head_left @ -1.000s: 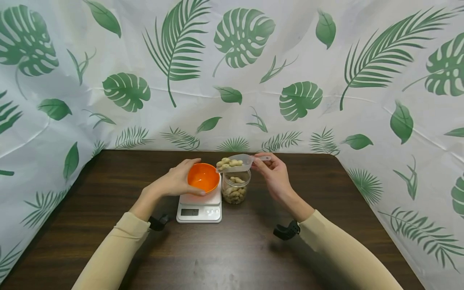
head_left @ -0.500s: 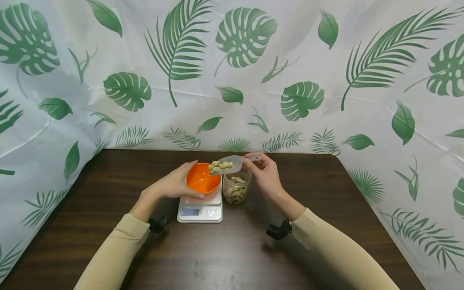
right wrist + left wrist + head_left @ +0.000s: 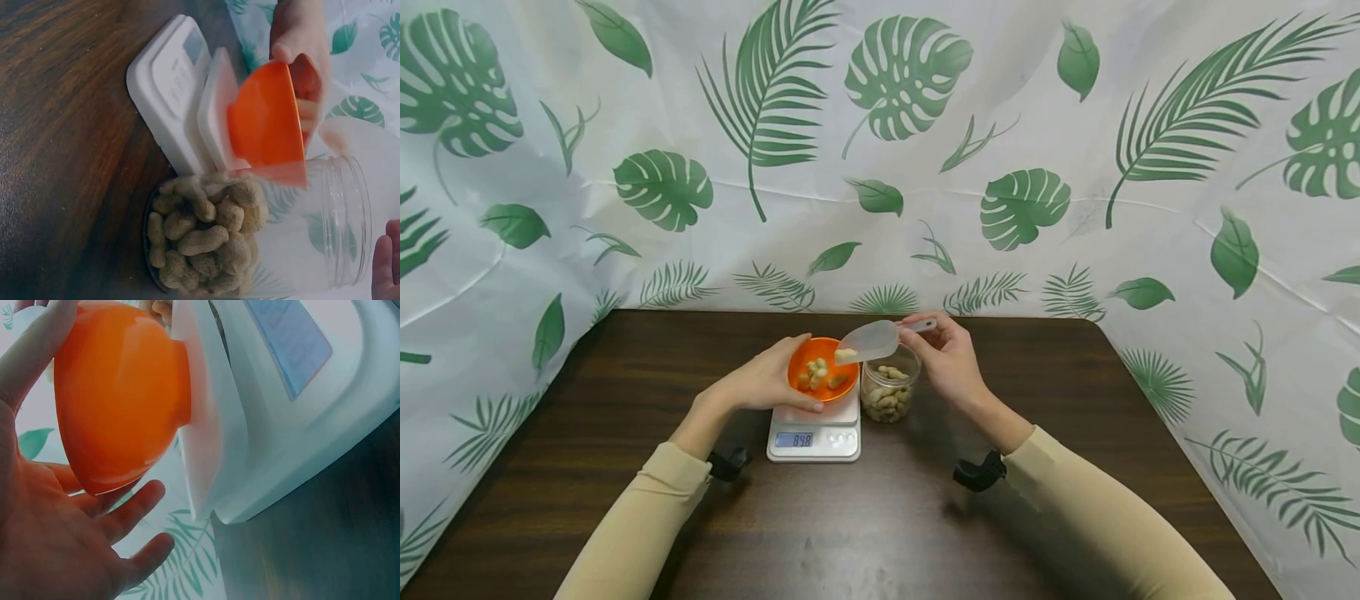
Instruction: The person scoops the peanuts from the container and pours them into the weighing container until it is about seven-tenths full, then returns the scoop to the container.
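Note:
An orange bowl [image 3: 797,365] sits on the white kitchen scale [image 3: 831,447], with several peanuts [image 3: 817,372] inside. My left hand [image 3: 767,373] holds the bowl from its left side, thumb at the near rim and fingers round the far side. In my right hand [image 3: 953,358] the handle of a translucent scoop [image 3: 874,340] is pinched. The scoop tips over the bowl's right rim, a little peanut showing at its lip. Below it a clear jar [image 3: 300,231] stands close to the scale, partly filled with peanuts [image 3: 203,240].
Everything stands on a dark wooden table [image 3: 880,525]. A white curtain [image 3: 820,275] with green leaf prints hangs behind it. The scale's display [image 3: 794,439] is lit and faces the person.
The scoop has moved left from above the jar to the bowl and tilted. Peanuts have dropped from it into the bowl. The scale's display has lit up and its number has risen.

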`<state>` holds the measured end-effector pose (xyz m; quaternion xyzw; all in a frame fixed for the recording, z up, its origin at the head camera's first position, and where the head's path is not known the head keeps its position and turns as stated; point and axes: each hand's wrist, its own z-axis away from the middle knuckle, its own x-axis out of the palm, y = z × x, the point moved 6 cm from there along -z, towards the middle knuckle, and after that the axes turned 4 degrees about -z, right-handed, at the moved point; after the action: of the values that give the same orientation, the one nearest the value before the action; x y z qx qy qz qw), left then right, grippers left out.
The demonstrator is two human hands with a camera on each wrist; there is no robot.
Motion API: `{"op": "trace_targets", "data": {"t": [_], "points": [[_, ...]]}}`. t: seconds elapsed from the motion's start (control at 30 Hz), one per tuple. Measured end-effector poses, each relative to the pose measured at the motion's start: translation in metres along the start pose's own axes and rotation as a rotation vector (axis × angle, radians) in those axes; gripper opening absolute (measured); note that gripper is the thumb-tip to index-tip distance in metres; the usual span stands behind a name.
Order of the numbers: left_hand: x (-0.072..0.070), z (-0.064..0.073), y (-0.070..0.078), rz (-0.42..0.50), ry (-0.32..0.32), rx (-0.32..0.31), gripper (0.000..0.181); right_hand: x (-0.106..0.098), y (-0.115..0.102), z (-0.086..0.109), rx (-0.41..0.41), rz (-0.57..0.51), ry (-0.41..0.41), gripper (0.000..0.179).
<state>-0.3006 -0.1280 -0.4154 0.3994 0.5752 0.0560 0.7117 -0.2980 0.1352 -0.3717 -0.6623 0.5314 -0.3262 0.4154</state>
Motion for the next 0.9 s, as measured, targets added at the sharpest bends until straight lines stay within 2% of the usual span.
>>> {"op": "trace_targets", "data": {"t": [0.27, 0.47, 0.73, 0.9], "points": [[0.000, -0.001, 0.000, 0.008, -0.001, 0.000, 0.120, -0.006, -0.006, 0.000, -0.031, 0.046, -0.015, 0.018], [-0.001, 0.000, 0.000, 0.002, -0.002, -0.003, 0.121, -0.013, -0.010, 0.000, -0.023, 0.055, -0.014, 0.019], [-0.002, 0.001, 0.002, -0.052, 0.000, -0.024, 0.119, -0.028, -0.018, 0.000, -0.034, 0.041, 0.015, 0.020], [-0.002, 0.002, 0.004, -0.071, -0.002, -0.033, 0.120, -0.038, -0.021, 0.004, -0.018, 0.071, 0.047, 0.021]]}}
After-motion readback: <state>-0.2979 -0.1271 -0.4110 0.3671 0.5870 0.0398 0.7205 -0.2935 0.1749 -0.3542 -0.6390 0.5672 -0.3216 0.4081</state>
